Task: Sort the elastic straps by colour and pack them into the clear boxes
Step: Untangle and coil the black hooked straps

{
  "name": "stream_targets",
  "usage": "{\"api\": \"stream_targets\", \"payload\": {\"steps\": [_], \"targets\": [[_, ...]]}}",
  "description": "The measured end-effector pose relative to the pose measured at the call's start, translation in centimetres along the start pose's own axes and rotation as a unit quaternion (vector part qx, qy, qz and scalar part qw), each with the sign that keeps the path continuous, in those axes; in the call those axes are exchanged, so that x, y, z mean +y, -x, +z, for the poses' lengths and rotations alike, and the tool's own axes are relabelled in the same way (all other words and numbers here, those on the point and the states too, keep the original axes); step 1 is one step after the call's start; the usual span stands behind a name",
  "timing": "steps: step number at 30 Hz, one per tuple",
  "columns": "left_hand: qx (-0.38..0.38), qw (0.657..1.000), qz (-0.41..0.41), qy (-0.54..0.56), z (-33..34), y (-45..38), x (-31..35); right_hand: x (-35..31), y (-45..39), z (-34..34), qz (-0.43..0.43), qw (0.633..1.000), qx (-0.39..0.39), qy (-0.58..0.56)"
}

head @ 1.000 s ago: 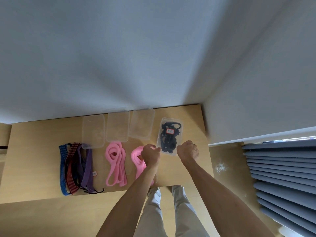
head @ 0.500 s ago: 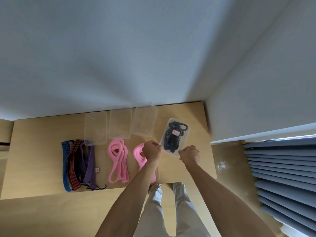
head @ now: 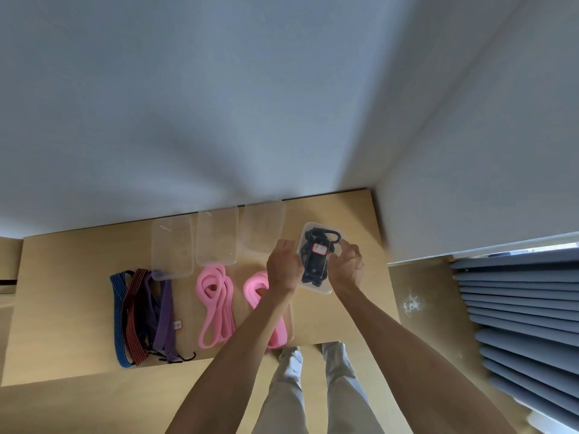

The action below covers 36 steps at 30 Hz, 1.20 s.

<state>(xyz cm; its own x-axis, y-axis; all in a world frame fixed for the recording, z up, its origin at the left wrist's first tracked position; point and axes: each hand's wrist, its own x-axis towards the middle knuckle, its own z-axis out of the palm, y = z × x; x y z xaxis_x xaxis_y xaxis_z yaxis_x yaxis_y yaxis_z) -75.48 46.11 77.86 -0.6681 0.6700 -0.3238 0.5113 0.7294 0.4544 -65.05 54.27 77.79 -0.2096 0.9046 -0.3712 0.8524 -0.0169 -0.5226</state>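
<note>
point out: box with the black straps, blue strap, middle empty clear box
box with the black straps [head: 317, 286]: head view, near wall of the box below the straps.
blue strap [head: 118, 321]: head view, middle of its long left run.
middle empty clear box [head: 216, 236]: head view, bare floor of the box.

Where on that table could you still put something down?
Bare wood lies left of the blue strap, and at the right end beyond the box of black straps held in the left hand and right hand. The middle is crowded: empty clear boxes, pink straps.
</note>
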Motion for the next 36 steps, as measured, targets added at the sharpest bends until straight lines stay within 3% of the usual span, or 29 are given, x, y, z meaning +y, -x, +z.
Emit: {"api": "stream_targets", "payload": {"steps": [5,12,21,26,28,31,36], "targets": [[0.026,0.999,-0.011,0.029,0.4,-3.0,2.2,-1.0,-2.0,0.6,-0.011,0.999,-0.011,0.028],[0.001,1.0,-0.006,0.02,1.6,-4.7,1.6,-0.6,-2.8,1.6,-0.057,0.991,-0.054,0.112],[-0.031,0.995,0.089,-0.042,1.1,-4.2,1.0,-1.2,-3.5,1.2,-0.083,0.983,-0.087,0.138],[-0.032,0.992,0.121,-0.012,0.9,-1.9,0.5,-0.5,-2.2,0.3,-0.2,0.974,-0.053,0.088],[-0.069,0.986,0.147,-0.02,1.2,-0.7,-0.5,0.2,-1.5,0.1,-0.231,0.958,-0.104,0.132],[-0.115,0.975,0.175,-0.08,1.6,0.0,-1.4,1.1,-1.1,0.2,-0.242,0.943,-0.144,0.18],[-0.088,0.981,0.15,-0.083,1.4,-1.7,-0.8,-0.7,-2.1,0.7,-0.218,0.951,-0.128,0.18]]}}
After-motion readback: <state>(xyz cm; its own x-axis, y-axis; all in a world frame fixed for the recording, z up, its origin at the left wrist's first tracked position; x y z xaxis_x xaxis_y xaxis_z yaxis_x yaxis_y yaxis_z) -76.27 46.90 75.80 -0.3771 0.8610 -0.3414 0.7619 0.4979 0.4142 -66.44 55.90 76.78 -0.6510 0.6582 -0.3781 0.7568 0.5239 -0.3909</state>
